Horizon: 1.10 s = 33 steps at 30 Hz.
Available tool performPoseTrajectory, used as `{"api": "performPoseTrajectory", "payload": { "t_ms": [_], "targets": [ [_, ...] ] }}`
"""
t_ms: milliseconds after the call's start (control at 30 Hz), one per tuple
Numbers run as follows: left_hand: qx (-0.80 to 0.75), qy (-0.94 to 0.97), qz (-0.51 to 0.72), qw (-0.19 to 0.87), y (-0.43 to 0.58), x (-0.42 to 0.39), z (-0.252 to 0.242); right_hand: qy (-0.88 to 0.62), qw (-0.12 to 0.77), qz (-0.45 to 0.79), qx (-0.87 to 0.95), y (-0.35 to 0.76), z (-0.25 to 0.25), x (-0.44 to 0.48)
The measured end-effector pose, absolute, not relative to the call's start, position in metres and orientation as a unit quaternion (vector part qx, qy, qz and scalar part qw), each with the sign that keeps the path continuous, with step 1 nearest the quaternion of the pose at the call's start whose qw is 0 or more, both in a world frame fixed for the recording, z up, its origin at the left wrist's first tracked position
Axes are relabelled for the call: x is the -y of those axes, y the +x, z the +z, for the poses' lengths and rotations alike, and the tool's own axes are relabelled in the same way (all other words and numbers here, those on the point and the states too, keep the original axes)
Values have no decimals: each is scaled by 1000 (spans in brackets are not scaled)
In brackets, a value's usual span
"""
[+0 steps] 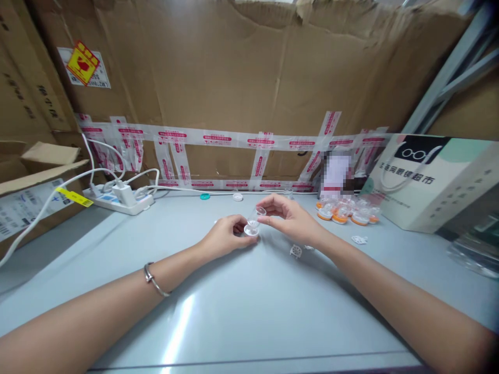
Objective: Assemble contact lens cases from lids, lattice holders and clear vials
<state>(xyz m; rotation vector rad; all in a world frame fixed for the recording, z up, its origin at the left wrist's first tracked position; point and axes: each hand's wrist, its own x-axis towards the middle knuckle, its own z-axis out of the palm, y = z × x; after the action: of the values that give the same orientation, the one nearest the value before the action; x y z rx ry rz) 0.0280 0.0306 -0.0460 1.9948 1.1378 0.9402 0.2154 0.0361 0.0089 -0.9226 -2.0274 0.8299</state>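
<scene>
Above the middle of the table, my left hand [226, 235] pinches a small white round cap [251, 230] by its edge. My right hand [290, 217] grips a small clear plastic cup [259, 211] between thumb and fingers, tilted right over the cap. Whether cup and cap are joined or only touching, I cannot tell. Below my right wrist lies a white perforated piece [295, 252], with another partly hidden by the arm. A similar white piece [359, 240] rests farther right. Behind my hands are a teal cap [205, 196] and a white cap [237, 197].
Several clear containers with orange bases [340, 216] cluster at the back right, beside a paper bag [413, 182]. A power strip [134, 203] with white cables lies at the back left near an open carton [35, 197]. A large taped cardboard box [234, 78] stands behind the table.
</scene>
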Motion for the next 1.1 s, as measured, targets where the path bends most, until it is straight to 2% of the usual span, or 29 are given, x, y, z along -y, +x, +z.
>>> {"api": "performPoseTrajectory", "payload": {
  "t_ms": [200, 500, 1100],
  "targets": [
    [-405, 717, 374, 427, 30, -27, -38, -354, 400, 323, 781, 214, 8, -32],
    [-386, 704, 400, 441, 28, -25, -32, -349, 436, 352, 751, 211, 16, -30],
    [-320, 725, 418, 445, 28, -18, -27, -361, 409, 325, 773, 209, 26, -22]
  ]
}}
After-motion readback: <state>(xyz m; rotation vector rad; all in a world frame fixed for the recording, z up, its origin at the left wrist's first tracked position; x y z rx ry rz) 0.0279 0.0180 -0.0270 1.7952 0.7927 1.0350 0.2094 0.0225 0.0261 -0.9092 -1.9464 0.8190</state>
